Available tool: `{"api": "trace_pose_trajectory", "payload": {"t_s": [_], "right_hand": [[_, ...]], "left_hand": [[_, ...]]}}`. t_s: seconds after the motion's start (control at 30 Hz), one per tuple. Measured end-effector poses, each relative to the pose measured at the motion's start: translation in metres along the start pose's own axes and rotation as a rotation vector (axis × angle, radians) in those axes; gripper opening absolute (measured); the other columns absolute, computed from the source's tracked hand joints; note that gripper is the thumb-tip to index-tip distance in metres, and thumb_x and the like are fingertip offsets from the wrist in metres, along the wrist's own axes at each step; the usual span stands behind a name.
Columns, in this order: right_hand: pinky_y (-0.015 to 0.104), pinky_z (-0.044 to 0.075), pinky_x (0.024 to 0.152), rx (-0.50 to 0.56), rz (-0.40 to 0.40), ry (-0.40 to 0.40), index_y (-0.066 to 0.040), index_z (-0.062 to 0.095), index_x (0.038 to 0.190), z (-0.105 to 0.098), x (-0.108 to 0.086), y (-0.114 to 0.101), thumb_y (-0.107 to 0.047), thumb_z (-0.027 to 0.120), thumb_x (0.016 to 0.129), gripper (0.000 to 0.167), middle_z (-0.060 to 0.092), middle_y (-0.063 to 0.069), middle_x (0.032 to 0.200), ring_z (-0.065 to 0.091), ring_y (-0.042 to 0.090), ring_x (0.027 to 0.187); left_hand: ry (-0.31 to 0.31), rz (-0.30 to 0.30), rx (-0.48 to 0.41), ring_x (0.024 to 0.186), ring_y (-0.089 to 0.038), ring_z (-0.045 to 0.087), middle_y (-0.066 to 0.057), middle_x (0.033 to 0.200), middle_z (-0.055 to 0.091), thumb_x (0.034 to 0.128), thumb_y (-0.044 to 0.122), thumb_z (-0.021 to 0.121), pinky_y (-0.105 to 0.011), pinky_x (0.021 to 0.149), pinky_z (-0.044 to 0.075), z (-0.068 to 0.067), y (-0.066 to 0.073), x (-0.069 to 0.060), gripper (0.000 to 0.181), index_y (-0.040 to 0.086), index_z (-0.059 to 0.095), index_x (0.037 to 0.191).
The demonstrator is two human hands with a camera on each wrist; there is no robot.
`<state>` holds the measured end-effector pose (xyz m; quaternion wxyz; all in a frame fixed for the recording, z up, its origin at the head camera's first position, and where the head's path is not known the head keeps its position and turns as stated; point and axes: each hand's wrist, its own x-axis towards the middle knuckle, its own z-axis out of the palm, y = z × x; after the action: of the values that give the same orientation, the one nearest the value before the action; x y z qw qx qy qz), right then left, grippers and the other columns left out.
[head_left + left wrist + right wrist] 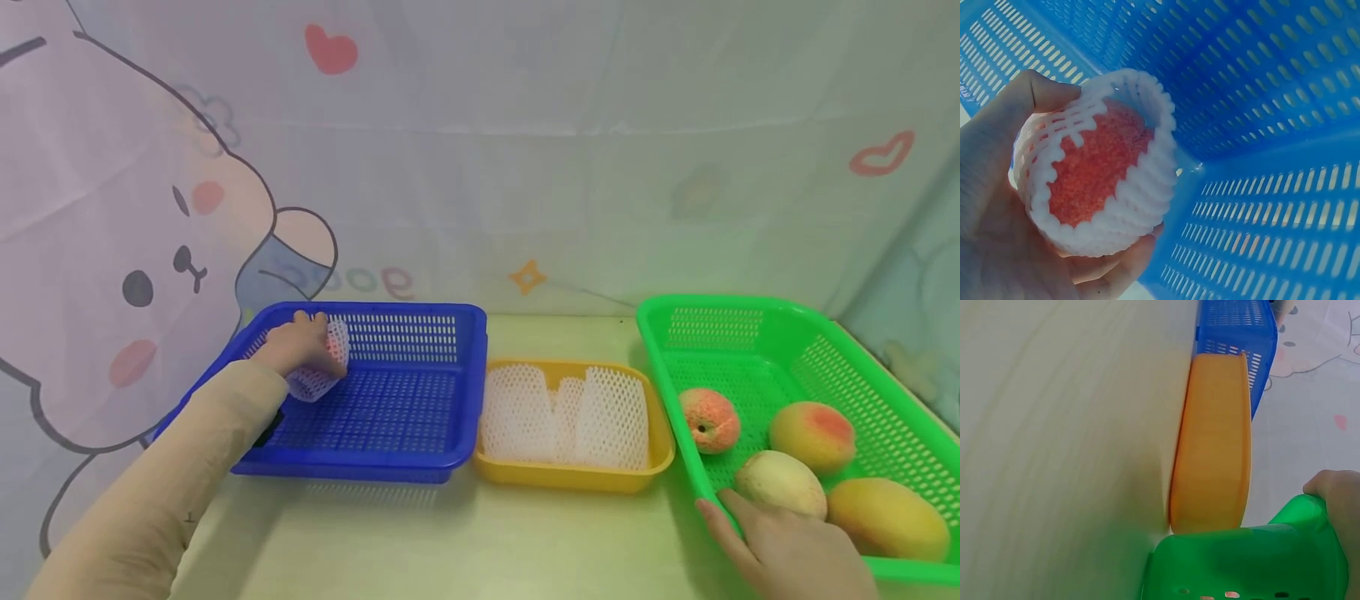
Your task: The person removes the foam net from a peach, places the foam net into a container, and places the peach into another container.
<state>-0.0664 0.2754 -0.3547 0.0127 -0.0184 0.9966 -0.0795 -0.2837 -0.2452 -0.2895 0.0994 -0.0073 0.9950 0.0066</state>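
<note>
My left hand [300, 346] grips a red peach [1100, 165] wrapped in a white foam net sleeve [1147, 194], inside the back-left part of the blue basket [405, 462]. In the left wrist view, the thumb lies on one side of the sleeve and fingers curl under the other. Part of the peach's red skin shows through the sleeve's opening. My right hand [798, 554] holds the near-left rim of the green basket [671, 400], thumb outside and fingers inside. Close to those fingers lies a pale yellow peach [780, 483].
A yellow tray [570, 477] with several white foam net sleeves [611, 417] stands between the baskets. The green basket also holds a pink peach [708, 421], a yellow-red fruit [812, 436] and a mango [888, 518]. Behind hangs a printed cloth [525, 167].
</note>
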Motion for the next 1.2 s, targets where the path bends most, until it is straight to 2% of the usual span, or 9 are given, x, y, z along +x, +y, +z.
{"api": "trace_pose_trajectory", "payload": {"t_s": [0.1, 0.2, 0.4, 0.57, 0.77, 1.03, 1.2], "right_hand": [[0.033, 0.031, 0.043, 0.007, 0.002, 0.014, -0.024, 0.059, 0.093, 0.001, -0.001, 0.0, -0.056, 0.032, 0.099, 0.042, 0.059, -0.002, 0.073, 0.047, 0.016, 0.053], [0.033, 0.031, 0.043, 0.011, 0.004, 0.026, -0.024, 0.058, 0.093, 0.001, -0.001, 0.0, -0.056, 0.033, 0.099, 0.041, 0.058, -0.003, 0.072, 0.046, 0.017, 0.052], [0.033, 0.032, 0.043, 0.019, 0.015, -0.008, -0.024, 0.058, 0.094, 0.001, -0.001, 0.0, -0.057, 0.031, 0.099, 0.043, 0.058, -0.004, 0.074, 0.048, 0.017, 0.054], [0.033, 0.032, 0.044, 0.023, 0.02, -0.009, -0.024, 0.057, 0.092, 0.0, -0.001, 0.0, -0.057, 0.03, 0.099, 0.043, 0.056, -0.004, 0.072, 0.048, 0.016, 0.054], [0.033, 0.031, 0.043, 0.018, 0.016, -0.007, -0.024, 0.056, 0.09, 0.0, -0.001, -0.001, -0.056, 0.03, 0.099, 0.042, 0.051, -0.005, 0.068, 0.046, 0.016, 0.053], [0.033, 0.032, 0.044, 0.017, 0.018, -0.011, -0.024, 0.057, 0.094, 0.0, -0.002, 0.002, -0.057, 0.03, 0.099, 0.043, 0.053, -0.005, 0.07, 0.046, 0.016, 0.053], [0.031, 0.032, 0.045, 0.002, -0.01, 0.025, -0.024, 0.059, 0.094, 0.0, -0.001, 0.001, -0.055, 0.033, 0.099, 0.042, 0.057, -0.005, 0.071, 0.049, 0.014, 0.055]], "left_hand": [[-0.009, 0.01, 0.011, 0.123, -0.061, 0.037, -0.044, 0.14, 0.023, 0.0756, 0.043, 0.073, -0.069, 0.1, 0.035, -0.002, 0.001, -0.002, 0.108, -0.014, 0.013, 0.146], [-0.002, 0.023, 0.008, 0.123, -0.062, 0.037, -0.044, 0.141, 0.022, 0.0752, 0.043, 0.073, -0.07, 0.1, 0.034, -0.005, 0.002, -0.005, 0.107, -0.013, 0.015, 0.146], [0.026, 0.041, -0.006, 0.121, -0.061, 0.04, -0.042, 0.137, 0.027, 0.0717, 0.04, 0.075, -0.069, 0.098, 0.036, -0.01, 0.008, -0.011, 0.103, -0.008, 0.021, 0.144], [0.019, 0.064, -0.021, 0.125, -0.063, 0.033, -0.045, 0.138, 0.024, 0.0716, 0.038, 0.074, -0.07, 0.099, 0.034, -0.017, 0.017, -0.015, 0.107, -0.009, 0.014, 0.147], [0.017, 0.069, -0.003, 0.126, -0.062, 0.032, -0.045, 0.136, 0.031, 0.0722, 0.035, 0.073, -0.069, 0.1, 0.035, -0.02, 0.024, -0.017, 0.107, -0.008, 0.012, 0.148], [0.029, 0.086, 0.007, 0.127, -0.063, 0.03, -0.045, 0.138, 0.029, 0.0711, 0.033, 0.075, -0.071, 0.101, 0.032, -0.026, 0.033, -0.025, 0.107, -0.007, 0.013, 0.149], [0.044, 0.094, 0.012, 0.126, -0.065, 0.03, -0.044, 0.14, 0.027, 0.0705, 0.032, 0.075, -0.072, 0.099, 0.033, -0.03, 0.036, -0.03, 0.107, -0.006, 0.013, 0.149]]}}
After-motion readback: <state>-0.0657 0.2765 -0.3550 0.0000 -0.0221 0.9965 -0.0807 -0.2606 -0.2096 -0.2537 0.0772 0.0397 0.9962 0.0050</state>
